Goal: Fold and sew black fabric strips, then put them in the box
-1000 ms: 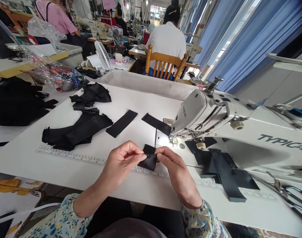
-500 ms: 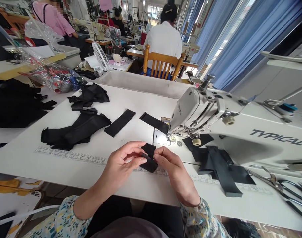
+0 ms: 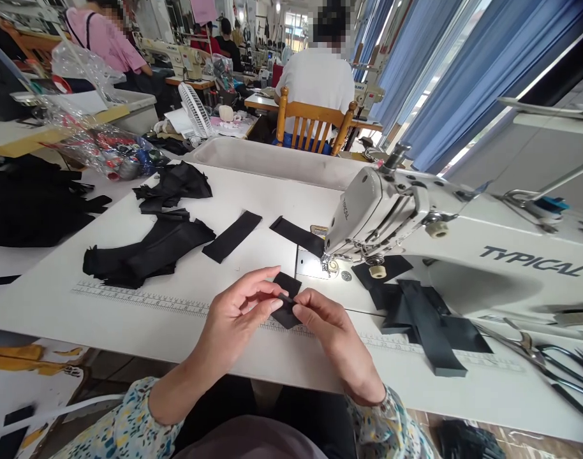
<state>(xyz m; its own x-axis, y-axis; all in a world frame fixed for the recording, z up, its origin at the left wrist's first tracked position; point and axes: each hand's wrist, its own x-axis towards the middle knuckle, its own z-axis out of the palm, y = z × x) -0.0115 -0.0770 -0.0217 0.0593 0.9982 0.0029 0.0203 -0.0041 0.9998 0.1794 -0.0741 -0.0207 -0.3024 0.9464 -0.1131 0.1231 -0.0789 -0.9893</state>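
Observation:
Between my two hands is a small black fabric piece (image 3: 286,317), folded along a raised edge, just above the ruler tape at the table's front. My left hand (image 3: 246,306) pinches that edge from the left with thumb and fingers. My right hand (image 3: 323,319) grips it from the right, thumb and forefinger pressed together. Beyond them, a black strip (image 3: 298,236) has its right end at the needle of the sewing machine (image 3: 368,217). Another black strip (image 3: 233,236) lies flat to its left.
Piles of black fabric pieces (image 3: 148,252) lie on the left of the white table (image 3: 143,325). More black strips (image 3: 428,325) are under the machine arm. Scissors (image 3: 535,357) rest at the right. A wooden chair (image 3: 315,118) and a seated person in white are ahead.
My fingertips have come closer together along the fabric's edge, my right hand shifting slightly left. The fold now stands up more narrowly between them.

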